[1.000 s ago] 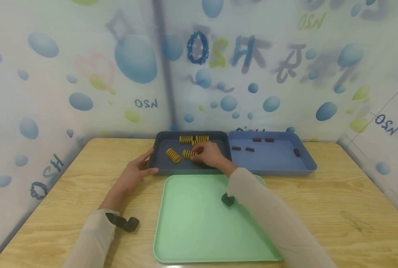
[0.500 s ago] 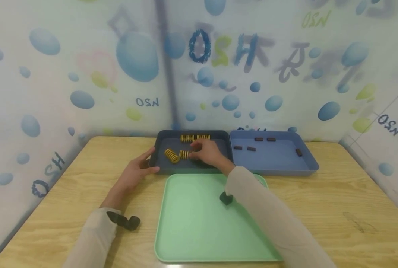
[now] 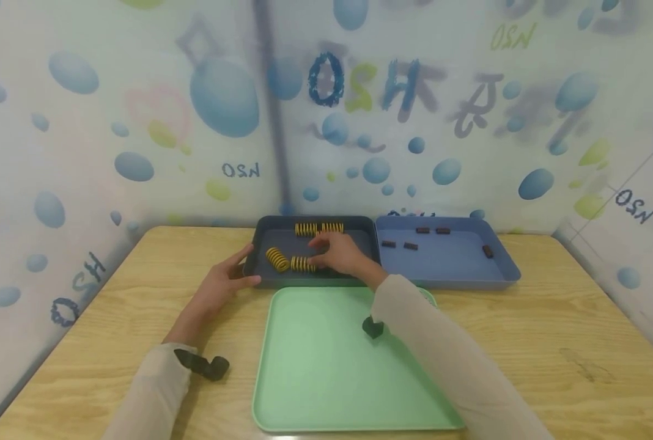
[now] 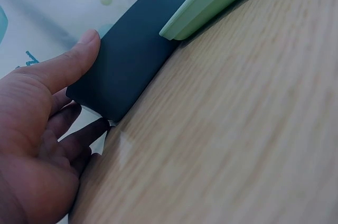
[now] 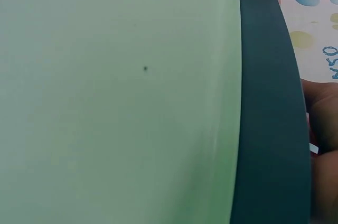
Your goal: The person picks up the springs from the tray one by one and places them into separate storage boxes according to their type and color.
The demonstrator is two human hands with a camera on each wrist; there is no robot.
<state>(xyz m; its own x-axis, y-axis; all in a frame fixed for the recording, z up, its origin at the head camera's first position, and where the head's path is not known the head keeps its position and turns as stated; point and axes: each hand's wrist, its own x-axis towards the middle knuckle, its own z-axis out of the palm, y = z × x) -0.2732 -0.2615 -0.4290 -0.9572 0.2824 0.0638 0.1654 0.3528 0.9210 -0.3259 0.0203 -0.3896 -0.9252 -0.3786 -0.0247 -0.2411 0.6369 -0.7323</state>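
My left hand (image 3: 222, 286) holds the left front corner of a dark grey tray (image 3: 260, 235). In the left wrist view its thumb (image 4: 79, 60) lies on the tray's front wall and its other fingers sit round the corner. Inside the tray my right hand (image 3: 342, 253) pinches the right end of a yellow coil spring (image 3: 302, 264), partly covering it. Left of this spring lies a slanted yellow spring (image 3: 277, 260). Two yellow springs (image 3: 306, 230) lie in a row at the back wall. The right wrist view shows my right hand (image 5: 325, 129) behind the tray's wall.
A blue tray (image 3: 442, 269) adjoins on the right, with several small dark brown springs (image 3: 411, 246). A light green tray (image 3: 326, 360) lies in front on the wooden table (image 3: 568, 342), under my right forearm. A patterned curtain (image 3: 326, 140) stands behind.
My right hand has shifted the pinched spring left and toward the front of the dark tray, and the slanted spring has moved left too. My left hand has stayed at the corner.
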